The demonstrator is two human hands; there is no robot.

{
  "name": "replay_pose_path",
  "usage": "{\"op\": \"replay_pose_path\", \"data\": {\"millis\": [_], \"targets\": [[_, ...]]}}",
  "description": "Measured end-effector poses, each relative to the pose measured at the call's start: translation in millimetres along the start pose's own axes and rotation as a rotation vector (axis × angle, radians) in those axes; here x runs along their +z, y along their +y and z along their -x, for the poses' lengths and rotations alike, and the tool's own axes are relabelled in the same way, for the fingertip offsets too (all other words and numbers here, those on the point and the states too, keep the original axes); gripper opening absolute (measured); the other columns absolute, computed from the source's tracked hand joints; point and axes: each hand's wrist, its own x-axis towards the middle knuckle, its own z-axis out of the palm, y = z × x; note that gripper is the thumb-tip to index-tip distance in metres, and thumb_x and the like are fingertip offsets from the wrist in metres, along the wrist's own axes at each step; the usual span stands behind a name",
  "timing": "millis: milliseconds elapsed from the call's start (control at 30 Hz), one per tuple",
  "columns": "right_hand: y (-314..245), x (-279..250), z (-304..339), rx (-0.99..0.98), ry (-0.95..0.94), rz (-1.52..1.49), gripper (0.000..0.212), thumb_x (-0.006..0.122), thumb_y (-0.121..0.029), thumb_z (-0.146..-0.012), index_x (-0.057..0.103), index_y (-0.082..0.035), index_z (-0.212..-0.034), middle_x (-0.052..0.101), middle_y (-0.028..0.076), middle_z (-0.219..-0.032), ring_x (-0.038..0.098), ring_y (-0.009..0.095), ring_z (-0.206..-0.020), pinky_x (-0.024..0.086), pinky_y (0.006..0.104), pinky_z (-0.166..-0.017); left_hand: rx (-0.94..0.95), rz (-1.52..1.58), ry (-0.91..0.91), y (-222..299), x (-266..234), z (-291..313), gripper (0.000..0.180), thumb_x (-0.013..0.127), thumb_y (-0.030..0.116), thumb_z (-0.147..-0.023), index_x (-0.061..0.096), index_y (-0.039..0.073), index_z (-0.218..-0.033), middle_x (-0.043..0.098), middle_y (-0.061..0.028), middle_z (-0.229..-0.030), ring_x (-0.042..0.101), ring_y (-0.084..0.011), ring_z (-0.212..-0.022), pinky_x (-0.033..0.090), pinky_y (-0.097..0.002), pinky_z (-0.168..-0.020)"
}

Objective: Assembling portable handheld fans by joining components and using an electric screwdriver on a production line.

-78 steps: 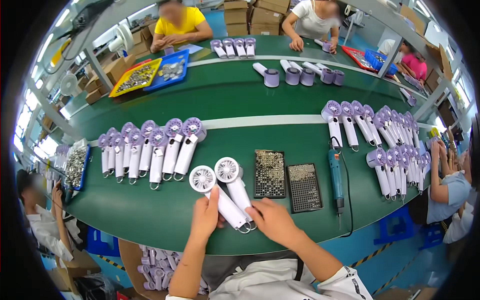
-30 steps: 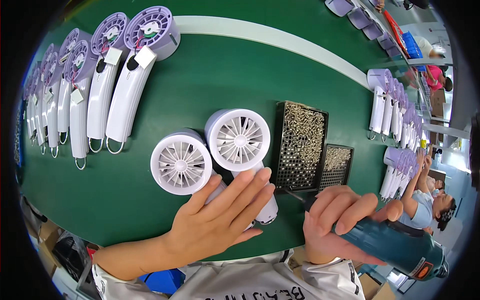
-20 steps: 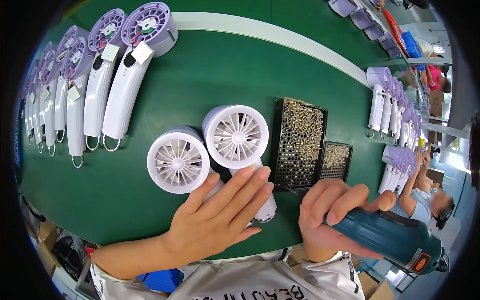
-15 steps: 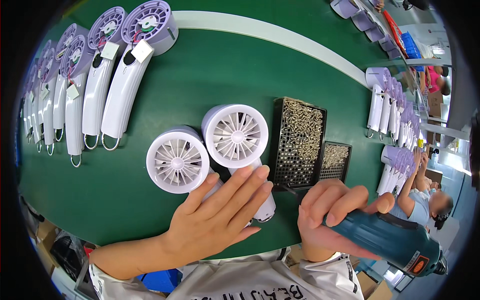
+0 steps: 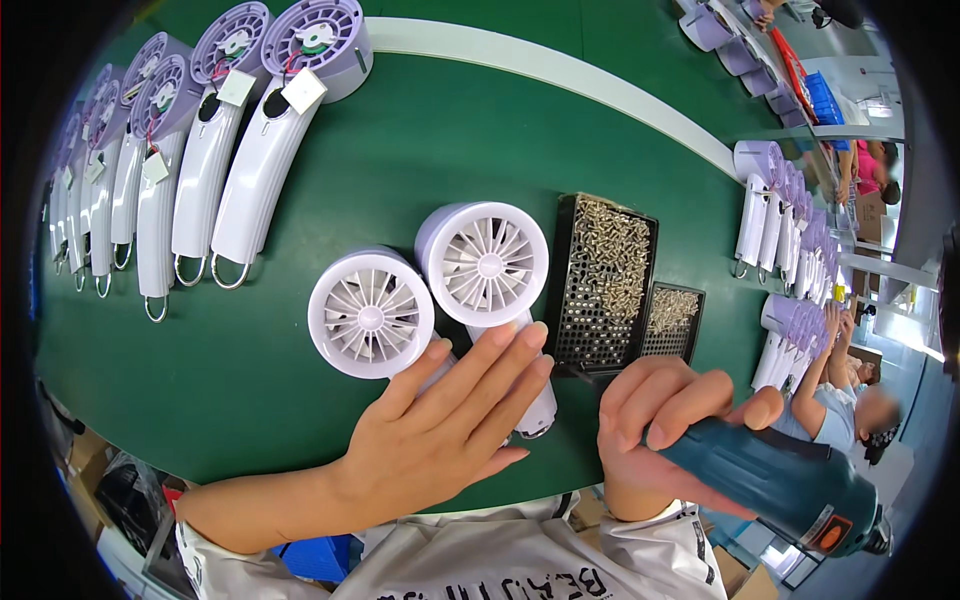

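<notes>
1. On the green table (image 5: pixel 220 390), right before the person, the left fan (image 5: pixel 370 318) and the right fan (image 5: pixel 489 265) lie side by side, white slatted faces up, heads close together, handles slanting toward the person.
2. The left hand (image 5: pixel 435 430) rests across both handles, hiding much of them; its grip is flat and unclenched, fingers straight, nothing wrapped in it.
3. The right hand (image 5: pixel 660 430) has a snug grip, fingers curled round a teal electric screwdriver (image 5: pixel 785 485), held tilted, thin end pointing left. From here I can't tell whether the tip touches anything.
4. Near that tip sits a black screw tray (image 5: pixel 583 345), strewn with metal screws, and just beside it a smaller tray (image 5: pixel 665 347).
5. Off to the left, a row of lilac-headed fans (image 5: pixel 260 180) shows wires and white square pieces.
6. Over on the right, more fans (image 5: pixel 785 325) stand near someone in light blue (image 5: pixel 837 415).
</notes>
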Motion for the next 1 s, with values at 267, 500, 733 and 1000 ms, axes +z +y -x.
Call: {"op": "replay_pose_path", "data": {"millis": [267,500,733,1000], "targets": [[-23.3,24.5,3.0,-0.160,0.157,0.101,0.049,0.045,-0.056,-0.096,0.037,-0.020,-0.128,0.055,0.011,-0.072,0.051,0.025,-0.044,0.042,0.0378,-0.038,-0.019,0.034,0.010,2.2,-1.1,2.0,0.068,0.064,0.053,-0.080,0.056,0.012,-0.133,0.047,-0.0071,-0.148,0.039,-0.0238,-0.139,0.021,-0.0472,-0.113],[-20.6,38.2,21.2,-0.112,0.162,0.182,0.048,0.047,-0.055,-0.096,0.038,-0.011,-0.112,0.052,0.003,-0.069,0.047,0.016,-0.039,0.039,0.0310,-0.035,-0.018,0.040,0.028,2.1,-0.3,1.9,0.070,0.066,0.051,-0.079,0.054,0.012,-0.135,0.046,-0.0066,-0.148,0.038,-0.0235,-0.139,0.020,-0.0466,-0.114],[-20.8,32.2,22.0,-0.016,0.086,0.158,0.058,0.046,-0.062,-0.094,0.039,-0.012,-0.124,0.052,0.004,-0.069,0.047,0.016,-0.038,0.037,0.0283,-0.032,-0.014,0.042,0.034,2.4,-0.6,1.1,0.070,0.066,0.052,-0.078,0.054,0.012,-0.135,0.046,-0.0067,-0.149,0.038,-0.0230,-0.140,0.020,-0.0465,-0.114],[-45.0,28.5,24.9,0.067,0.120,-0.061,0.045,0.030,-0.047,-0.102,0.033,-0.017,-0.135,0.053,0.011,-0.073,0.050,0.026,-0.043,0.042,0.0392,-0.037,0.109,0.384,0.385,7.8,3.4,10.8,0.024,0.075,0.029,-0.076,0.073,0.016,-0.096,0.063,-0.0006,-0.128,0.048,-0.0257,-0.128,0.022,-0.0506,-0.113]]}}
